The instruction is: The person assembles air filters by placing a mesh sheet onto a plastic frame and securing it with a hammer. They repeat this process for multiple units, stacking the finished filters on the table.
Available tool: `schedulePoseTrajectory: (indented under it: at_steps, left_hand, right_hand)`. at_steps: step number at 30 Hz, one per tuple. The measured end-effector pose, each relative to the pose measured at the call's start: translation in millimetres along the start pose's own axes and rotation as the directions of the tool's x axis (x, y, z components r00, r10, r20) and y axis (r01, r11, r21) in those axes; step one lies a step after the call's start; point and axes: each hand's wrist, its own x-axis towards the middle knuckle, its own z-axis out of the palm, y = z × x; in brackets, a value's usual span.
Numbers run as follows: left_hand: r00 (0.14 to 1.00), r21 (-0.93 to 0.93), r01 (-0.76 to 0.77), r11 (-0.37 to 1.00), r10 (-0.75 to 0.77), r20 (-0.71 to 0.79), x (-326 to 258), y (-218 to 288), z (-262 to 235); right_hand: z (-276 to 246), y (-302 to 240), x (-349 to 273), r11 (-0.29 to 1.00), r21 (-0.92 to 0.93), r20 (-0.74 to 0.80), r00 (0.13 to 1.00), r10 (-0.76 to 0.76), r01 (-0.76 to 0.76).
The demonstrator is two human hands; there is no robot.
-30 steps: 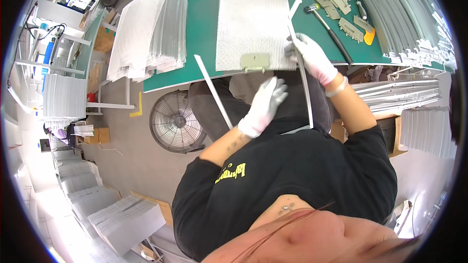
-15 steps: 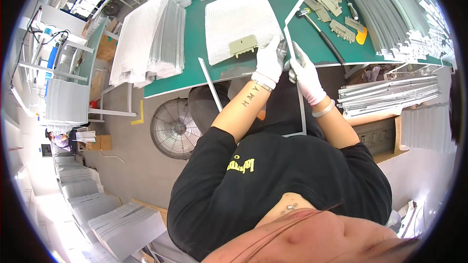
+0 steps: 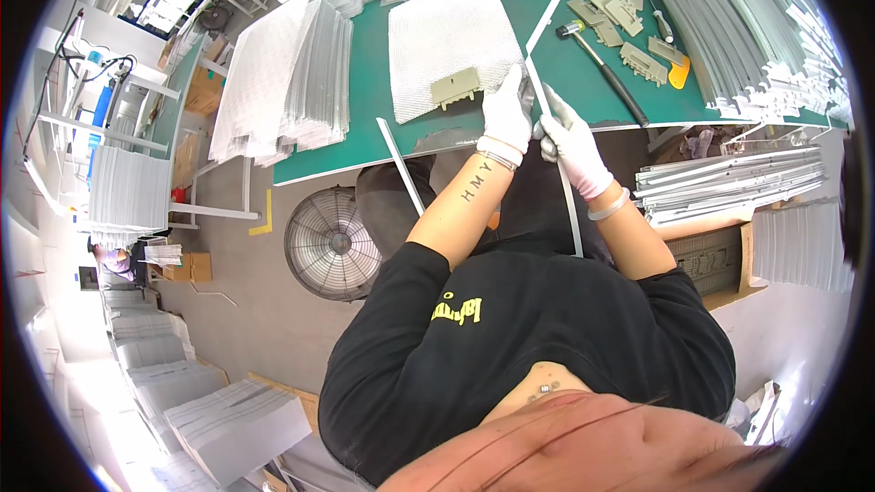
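A thin pale metal frame strip (image 3: 567, 191) runs from near my lap up over the table edge, where it bends and goes on toward the far side. My left hand (image 3: 509, 118), in a white glove with grey fingertips, closes on the strip near the bend. On its right side, my gloved right hand (image 3: 572, 146) grips the same strip a little nearer to me. Another pale strip (image 3: 401, 164) slants down left of my left forearm; whether it joins the held one is hidden. Beside my left hand, a beige plastic clip piece (image 3: 455, 88) lies on a white mesh sheet (image 3: 447, 36).
The green table (image 3: 365, 105) also bears a stack of mesh sheets (image 3: 314, 73), a hammer (image 3: 612, 82), a screwdriver (image 3: 663, 27), a yellow-handled scraper (image 3: 678, 73) and several beige pieces (image 3: 620, 11). Metal strips (image 3: 729, 178) are piled below right. A floor fan (image 3: 337, 243) stands lower left.
The held strip has tilted slightly, and the short crosspiece at its near end no longer shows. Both hands keep their hold near the bend. The whole view has shifted a little.
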Motion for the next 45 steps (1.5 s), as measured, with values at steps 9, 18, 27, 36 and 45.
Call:
schedulePoseTrajectory:
  at_steps: [9, 18, 27, 36, 45]
  left_hand:
    - [0.998, 0.019, -0.047, 0.999, 0.048, -0.048, -5, 0, 9]
    - [0.995, 0.139, 0.095, 0.986, -0.095, -0.009, -9, 5, -5]
    - [0.909, 0.817, -0.380, 0.434, 0.015, 0.415, -120, 90, -1]
    - [0.968, 0.435, -0.070, 0.898, -0.043, 0.246, -69, 205, -74]
    - [0.962, 0.666, -0.259, 0.700, 0.251, 0.110, -96, 205, -52]
  right_hand:
    - [7, 5, -4, 0.991, -0.131, -0.081, 0.997, -0.014, 0.003]
    - [6, -16, 24, 0.964, -0.259, 0.025, 0.998, -0.050, 0.055]
    - [-23, -34, 110, 0.899, -0.434, 0.055, 0.994, 0.096, -0.063]
    - [-3, -36, 96, 0.967, -0.238, 0.103, 0.987, 0.122, -0.094]
    - [11, -63, 64, 0.982, -0.171, 0.186, 0.982, -0.045, 0.077]
